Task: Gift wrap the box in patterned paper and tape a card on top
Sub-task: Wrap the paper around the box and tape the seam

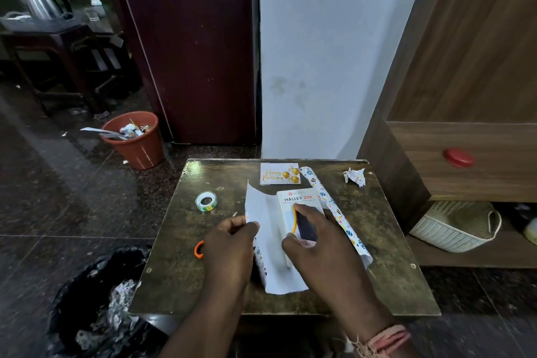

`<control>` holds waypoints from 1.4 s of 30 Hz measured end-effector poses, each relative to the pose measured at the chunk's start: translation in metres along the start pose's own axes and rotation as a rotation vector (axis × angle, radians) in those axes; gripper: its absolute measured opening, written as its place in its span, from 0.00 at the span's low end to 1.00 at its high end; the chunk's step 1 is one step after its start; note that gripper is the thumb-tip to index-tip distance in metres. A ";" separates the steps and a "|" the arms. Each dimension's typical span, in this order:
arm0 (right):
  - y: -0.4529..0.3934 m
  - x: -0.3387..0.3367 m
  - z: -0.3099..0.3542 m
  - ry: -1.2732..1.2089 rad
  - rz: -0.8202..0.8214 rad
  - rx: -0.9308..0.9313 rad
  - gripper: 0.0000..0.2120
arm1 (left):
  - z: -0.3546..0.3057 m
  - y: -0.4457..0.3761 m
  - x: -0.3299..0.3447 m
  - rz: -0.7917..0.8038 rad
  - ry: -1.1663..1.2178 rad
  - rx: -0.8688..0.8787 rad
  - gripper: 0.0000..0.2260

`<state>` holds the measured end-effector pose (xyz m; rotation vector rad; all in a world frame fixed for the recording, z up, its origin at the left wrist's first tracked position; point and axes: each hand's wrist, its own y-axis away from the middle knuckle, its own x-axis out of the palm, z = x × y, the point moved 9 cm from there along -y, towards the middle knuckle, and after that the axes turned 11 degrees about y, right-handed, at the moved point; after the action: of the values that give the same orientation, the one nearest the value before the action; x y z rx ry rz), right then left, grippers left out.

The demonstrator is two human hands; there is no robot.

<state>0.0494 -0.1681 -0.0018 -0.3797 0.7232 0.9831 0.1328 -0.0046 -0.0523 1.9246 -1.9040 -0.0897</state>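
Note:
A white box (299,202) marked HALLEY 20K lies on a sheet of patterned wrapping paper (263,212), white side up, on a small dark table (386,256). My left hand (229,244) pinches the paper's left edge and lifts it toward the box. On the box's near half rests my right hand (316,244), its fingers curled over the box's left side. The paper's right flap (340,216) stands folded up beside the box. A Happy Birthday card (279,173) lies behind the box. A tape roll (206,201) sits at the left.
Orange scissor handles (198,249) peek out under my left wrist. A crumpled paper scrap (355,176) lies at the table's back right. On the floor stand an orange bin (136,142), a black bag (96,299) and a white basket (453,227).

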 end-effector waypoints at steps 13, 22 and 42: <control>-0.010 -0.011 -0.014 0.036 -0.017 -0.031 0.24 | -0.008 0.002 0.007 0.044 0.006 0.051 0.07; -0.011 -0.008 -0.012 0.019 0.010 -0.078 0.24 | -0.015 0.010 0.028 0.185 0.093 0.063 0.05; -0.015 -0.022 -0.014 -0.131 0.041 -0.041 0.14 | -0.013 0.016 0.048 0.273 -0.224 0.309 0.13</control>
<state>0.0496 -0.1979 0.0037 -0.3337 0.5950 1.0532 0.1247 -0.0469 -0.0229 1.8841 -2.4351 0.0793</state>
